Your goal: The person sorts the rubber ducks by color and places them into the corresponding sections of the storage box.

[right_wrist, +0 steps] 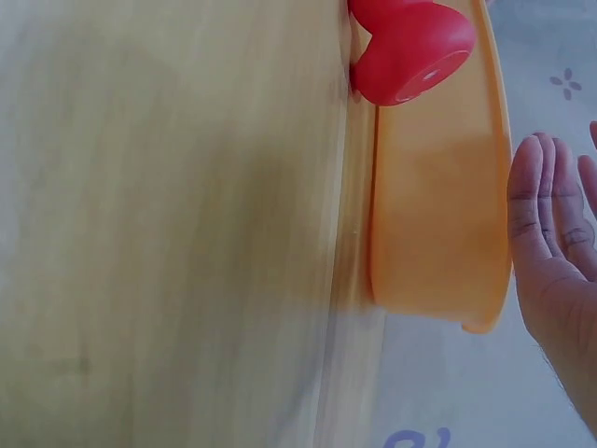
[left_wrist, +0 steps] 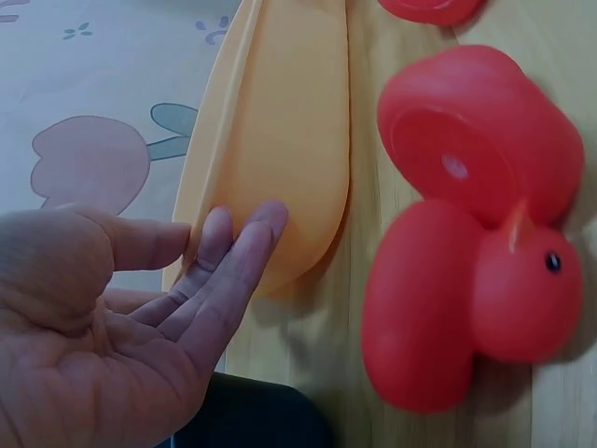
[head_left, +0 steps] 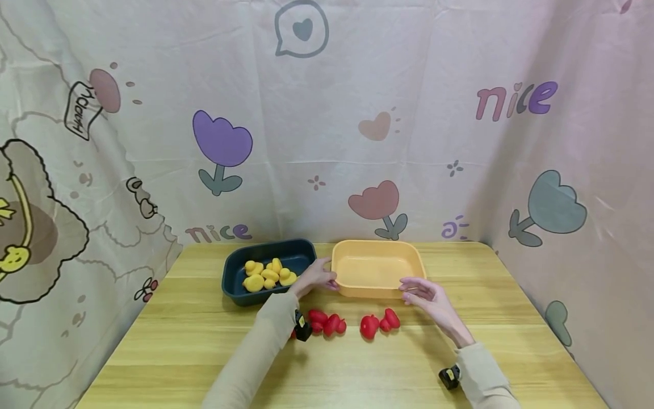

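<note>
At the back of the table stands a light orange basin [head_left: 379, 292] with nothing in it. My left hand [head_left: 315, 276] is at its left end; in the left wrist view the thumb is at the rim and the fairly straight fingers [left_wrist: 233, 271] overlap the outer wall. My right hand [head_left: 430, 298] is by the front right corner, fingers extended beside the rim in the right wrist view. Several red rubber ducks [left_wrist: 424, 303] lie on the table in front of the basin, one partly hidden by my left wrist.
A dark blue basin [head_left: 232, 287] holding several yellow rubber ducks [head_left: 254, 283] stands left of the orange one. The wooden table [head_left: 357, 375] ends at a printed cloth backdrop [head_left: 306, 142]. A small black camera [head_left: 302, 328] sits on my left wrist, another black camera [head_left: 449, 376] on my right.
</note>
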Demonstrator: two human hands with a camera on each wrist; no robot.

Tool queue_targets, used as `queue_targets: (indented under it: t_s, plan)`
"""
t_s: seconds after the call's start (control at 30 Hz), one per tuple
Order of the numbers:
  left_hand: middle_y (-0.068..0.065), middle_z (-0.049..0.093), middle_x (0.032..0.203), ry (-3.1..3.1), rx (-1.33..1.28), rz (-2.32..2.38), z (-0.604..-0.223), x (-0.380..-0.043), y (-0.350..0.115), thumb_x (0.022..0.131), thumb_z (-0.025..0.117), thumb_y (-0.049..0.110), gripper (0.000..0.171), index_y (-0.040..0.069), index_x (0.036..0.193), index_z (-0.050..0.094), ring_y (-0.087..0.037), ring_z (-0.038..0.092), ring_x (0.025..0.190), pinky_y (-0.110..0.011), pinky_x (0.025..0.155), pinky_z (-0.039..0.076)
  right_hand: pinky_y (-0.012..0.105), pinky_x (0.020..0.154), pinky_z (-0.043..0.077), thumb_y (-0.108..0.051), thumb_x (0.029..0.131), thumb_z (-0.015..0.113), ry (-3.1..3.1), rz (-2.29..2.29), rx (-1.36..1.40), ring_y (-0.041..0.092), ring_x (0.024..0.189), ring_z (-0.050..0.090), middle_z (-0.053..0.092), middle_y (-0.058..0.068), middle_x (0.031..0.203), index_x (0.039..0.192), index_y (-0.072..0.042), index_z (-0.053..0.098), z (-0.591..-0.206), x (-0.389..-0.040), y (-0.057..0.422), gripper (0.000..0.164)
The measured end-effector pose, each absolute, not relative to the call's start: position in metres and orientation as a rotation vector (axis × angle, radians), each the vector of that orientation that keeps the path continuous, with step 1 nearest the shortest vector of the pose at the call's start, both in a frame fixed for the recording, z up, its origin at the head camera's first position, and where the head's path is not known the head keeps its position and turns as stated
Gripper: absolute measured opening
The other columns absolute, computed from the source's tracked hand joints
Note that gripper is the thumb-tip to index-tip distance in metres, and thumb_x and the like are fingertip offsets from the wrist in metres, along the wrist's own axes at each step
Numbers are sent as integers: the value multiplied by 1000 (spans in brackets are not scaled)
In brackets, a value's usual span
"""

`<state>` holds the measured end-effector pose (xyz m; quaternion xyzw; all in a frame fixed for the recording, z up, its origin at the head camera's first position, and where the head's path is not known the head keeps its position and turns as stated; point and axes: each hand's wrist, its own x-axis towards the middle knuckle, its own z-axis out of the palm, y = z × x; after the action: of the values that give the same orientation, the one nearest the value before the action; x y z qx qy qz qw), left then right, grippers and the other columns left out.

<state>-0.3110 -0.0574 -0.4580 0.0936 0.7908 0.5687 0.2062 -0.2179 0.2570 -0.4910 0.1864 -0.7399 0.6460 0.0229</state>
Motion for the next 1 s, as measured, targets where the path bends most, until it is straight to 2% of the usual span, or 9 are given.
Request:
queue_targets:
  t_s: [0.13, 0.33, 0.43, 0.57, 0.7, 0.87, 1.0]
  plan:
    - [-22, 74, 88, 2247, 252, 1545, -457, -309, -64, 95, 56, -1, 64, -4, 154, 32, -26, 76, 75, -44, 85, 62, 24, 81, 62, -2, 95, 65, -2320, 1983, 570, 14, 96, 73, 70, 21, 115, 131, 17, 52, -492, -218, 256, 43]
    - [-21, 75, 89, 2279, 292, 1504, -459, -309, -73, 98, 55, 2, 65, -2, 156, 27, -31, 76, 80, -44, 86, 63, 25, 87, 61, -4, 95, 65, -2407, 1997, 582, 5, 99, 71, 64, 33, 121, 133, 15, 52, -491, -216, 256, 44]
    - [-24, 75, 93, 2280, 346, 1494, -458, -308, -78, 100, 54, 1, 65, -4, 157, 23, -36, 76, 86, -43, 85, 63, 27, 89, 62, -3, 95, 65, -2422, 2003, 603, 5, 102, 71, 60, 39, 123, 132, 16, 52, -491, -214, 257, 44]
    - [-27, 74, 101, 2256, 395, 1493, -456, -306, -85, 102, 53, 1, 64, -5, 157, 23, -39, 75, 93, -43, 87, 63, 24, 90, 60, -5, 95, 65, -2445, 2006, 627, 7, 104, 70, 58, 42, 124, 131, 16, 52, -491, -214, 256, 44]
    - [-29, 73, 104, 2243, 401, 1477, -453, -303, -94, 102, 54, 4, 60, -5, 155, 28, -33, 77, 86, -42, 85, 63, 19, 91, 58, -5, 95, 66, -2465, 1977, 672, 10, 105, 71, 59, 41, 123, 131, 17, 52, -491, -216, 251, 45]
    - [-25, 74, 96, 2379, 517, 1422, -445, -300, -112, 101, 59, 10, 51, -5, 148, 43, -28, 76, 75, -40, 75, 65, 16, 92, 56, -3, 94, 66, -2472, 1940, 733, 7, 104, 70, 60, 42, 121, 130, 18, 52, -489, -215, 244, 44]
    - [-21, 73, 91, 2528, 536, 1414, -444, -301, -135, 99, 64, 13, 45, -4, 139, 54, -26, 73, 74, -35, 73, 65, 15, 94, 54, -5, 94, 67, -2506, 1929, 750, 9, 106, 69, 58, 43, 124, 130, 16, 54, -484, -216, 234, 44]
